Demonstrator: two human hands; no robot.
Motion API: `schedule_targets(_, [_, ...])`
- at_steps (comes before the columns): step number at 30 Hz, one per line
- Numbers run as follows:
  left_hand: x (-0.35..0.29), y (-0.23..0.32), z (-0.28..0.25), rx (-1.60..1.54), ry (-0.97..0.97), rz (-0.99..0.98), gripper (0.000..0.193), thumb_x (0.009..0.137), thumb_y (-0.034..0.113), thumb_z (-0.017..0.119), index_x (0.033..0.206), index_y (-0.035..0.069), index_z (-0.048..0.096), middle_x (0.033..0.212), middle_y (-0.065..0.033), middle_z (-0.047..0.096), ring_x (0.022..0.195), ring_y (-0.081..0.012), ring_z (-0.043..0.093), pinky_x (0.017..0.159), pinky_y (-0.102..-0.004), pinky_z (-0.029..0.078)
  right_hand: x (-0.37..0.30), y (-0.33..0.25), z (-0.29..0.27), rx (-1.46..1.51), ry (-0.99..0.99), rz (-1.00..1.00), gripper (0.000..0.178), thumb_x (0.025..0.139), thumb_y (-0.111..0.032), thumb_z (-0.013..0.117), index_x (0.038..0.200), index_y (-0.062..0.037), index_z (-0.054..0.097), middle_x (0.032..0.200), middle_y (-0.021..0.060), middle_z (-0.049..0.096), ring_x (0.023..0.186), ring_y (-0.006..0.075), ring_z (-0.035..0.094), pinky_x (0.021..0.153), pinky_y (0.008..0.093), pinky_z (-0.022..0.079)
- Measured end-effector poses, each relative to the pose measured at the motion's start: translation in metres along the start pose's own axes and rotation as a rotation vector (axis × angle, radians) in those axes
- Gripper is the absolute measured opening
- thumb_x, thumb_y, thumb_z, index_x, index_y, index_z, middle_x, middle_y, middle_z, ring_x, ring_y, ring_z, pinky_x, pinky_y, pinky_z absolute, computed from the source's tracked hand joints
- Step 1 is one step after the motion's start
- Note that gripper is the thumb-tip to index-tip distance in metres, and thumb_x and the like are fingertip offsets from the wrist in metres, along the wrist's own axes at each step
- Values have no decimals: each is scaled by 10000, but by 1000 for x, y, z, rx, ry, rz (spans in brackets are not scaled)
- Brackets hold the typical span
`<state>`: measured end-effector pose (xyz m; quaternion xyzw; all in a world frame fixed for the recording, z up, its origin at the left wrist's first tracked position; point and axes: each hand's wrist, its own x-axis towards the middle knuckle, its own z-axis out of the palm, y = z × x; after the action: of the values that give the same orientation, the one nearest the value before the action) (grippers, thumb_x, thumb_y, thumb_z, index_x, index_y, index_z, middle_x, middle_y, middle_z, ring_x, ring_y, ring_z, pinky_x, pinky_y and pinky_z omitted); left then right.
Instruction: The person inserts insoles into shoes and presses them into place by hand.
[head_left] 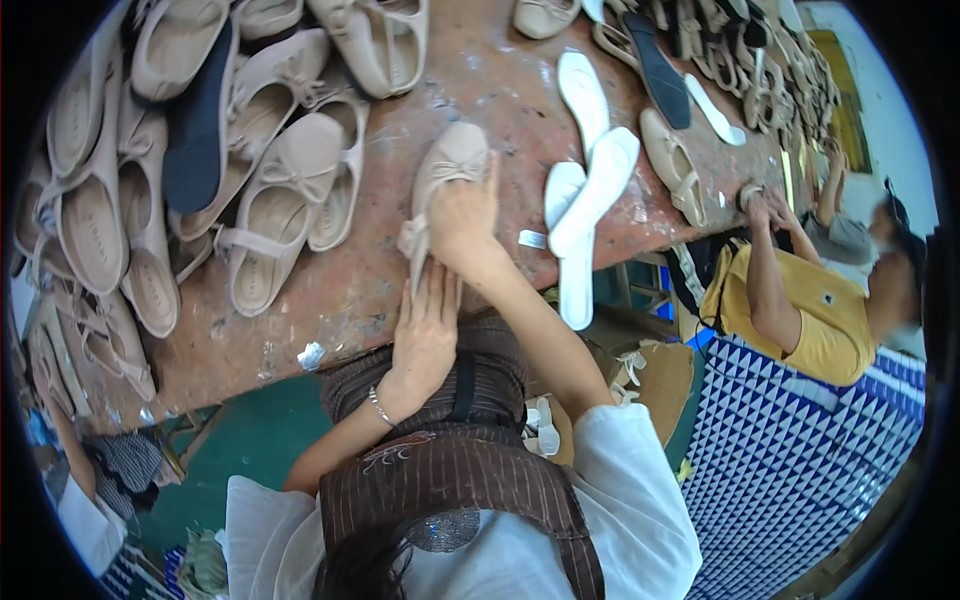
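A beige bow-trimmed strapped flat [455,150] lies on the worn reddish table in front of me, its toe pointing away. My right hand [464,222] is closed on it just behind the bow, fingers reaching into the opening and hidden inside. My left hand [425,335] lies over the shoe's heel end, fingers stretched forward and close together; the heel is mostly covered. To the right of the shoe, several white insoles [600,190] lie partly crossed over one another. A small white label [532,239] rests between them and the shoe.
Many beige flats [270,215] are heaped at the left, with a dark sole [200,150] among them. A single beige shoe [672,165] and another dark sole [655,75] lie farther right. A co-worker in yellow [800,300] works at the right edge. A cardboard box [665,385] stands below.
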<state>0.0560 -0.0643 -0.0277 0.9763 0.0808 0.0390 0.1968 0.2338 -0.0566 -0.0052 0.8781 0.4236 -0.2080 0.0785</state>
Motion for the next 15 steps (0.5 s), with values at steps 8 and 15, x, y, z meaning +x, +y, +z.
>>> schedule_targets(8, [28,11,-19,-146,35,-113,611,839,152,641,1348,-146,480,1503,-312,404,1443,-441,347,1185,-628,213,-45,62,2,665,320,-614,437,780,-4,613,1213,0,669,1257,230,647,1283,384,558,1217,573,203])
schedule_targets(15, [87,-7,-20,-12,122,-110,511,797,165,698,1244,-72,627,1512,-257,425,1413,-397,388,1180,-605,235,-88,187,15,68,459,12,638,726,108,611,1320,-123,633,1535,195,443,1474,393,336,1175,495,360])
